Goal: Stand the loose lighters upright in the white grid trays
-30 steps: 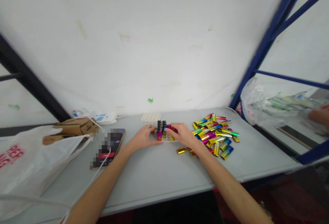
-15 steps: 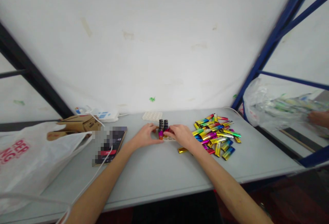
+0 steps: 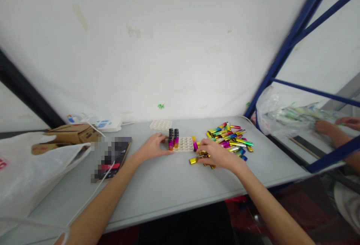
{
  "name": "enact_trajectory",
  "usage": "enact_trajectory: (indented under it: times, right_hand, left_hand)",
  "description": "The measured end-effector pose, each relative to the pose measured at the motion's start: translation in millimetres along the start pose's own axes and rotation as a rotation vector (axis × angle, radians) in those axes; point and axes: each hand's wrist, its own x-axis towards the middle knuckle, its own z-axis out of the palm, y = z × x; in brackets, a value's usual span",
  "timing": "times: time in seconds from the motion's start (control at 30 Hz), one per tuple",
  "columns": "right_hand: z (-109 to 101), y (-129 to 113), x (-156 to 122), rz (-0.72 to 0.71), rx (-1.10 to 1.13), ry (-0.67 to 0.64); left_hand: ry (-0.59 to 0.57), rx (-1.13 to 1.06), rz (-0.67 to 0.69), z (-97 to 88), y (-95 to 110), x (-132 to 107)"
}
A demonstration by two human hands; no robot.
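My left hand (image 3: 152, 147) curves around the left end of a cream tray (image 3: 185, 145) with rows of round holes, thumb at its front corner and fingers behind. At that end stand black-topped, magenta-and-orange lighters (image 3: 171, 143) in two columns. My right hand (image 3: 215, 153) is at the left edge of a pile of shiny coloured lighters (image 3: 230, 138), thumb and fingers apart over several pieces. Just left of its thumb lies a gold lighter (image 3: 193, 161). Beside its fingertips a magenta-and-yellow lighter (image 3: 195, 143) is at the tray's right end. Part of the pile is hidden by this hand.
A second cream tray (image 3: 161, 125) lies by the wall. To the left are a phone-like box (image 3: 118, 155), a white cable, a cardboard box (image 3: 75, 132) and a white plastic bag (image 3: 36, 173). Beyond the blue frame (image 3: 281, 65), another person's hands work beside a clear bag (image 3: 270, 106).
My right hand has moved off the standing lighters, rightward to the pile, uncovering the tray's holes. My left hand keeps its place at the tray. The whole view has shifted slightly.
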Motion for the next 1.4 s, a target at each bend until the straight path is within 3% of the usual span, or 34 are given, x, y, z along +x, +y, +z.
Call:
enact_trajectory:
  times: [0.17, 0.47, 0.67, 0.8, 0.97, 1.13, 1.23, 1.4]
  right_hand:
    - [13, -5, 4, -0.025, 0.04, 0.004]
    - [3, -3, 37, 0.11, 0.676, 0.31]
    - [15, 6, 71, 0.234, 0.979, 0.362]
    - [30, 11, 79, 0.303, 1.129, 0.438]
    - [48, 11, 80, 0.33, 1.117, 0.433]
    - [53, -1, 82, 0.161, 1.105, 0.314]
    - [52, -11, 81, 0.167, 1.151, 0.252]
    - [53, -16, 77, 0.271, 0.882, 0.404]
  left_hand:
    - [0.011, -0.01, 0.002, 0.1, 1, 0]
    - [0.013, 0.0, 0.018, 1.9, -1, 0]
    - [-0.01, 0.003, 0.004, -0.6, 3, -1]
    - [-0.011, 0.015, -0.006, -1.1, 3, -2]
    - [-0.014, 0.013, -0.016, -3.2, 5, -3]
    - [-0.031, 0.016, -0.025, -5.2, 7, -3]
    - [-0.034, 0.017, -0.021, -4.6, 6, -3]
    - [-0.002, 0.001, -0.008, -2.0, 4, -3]
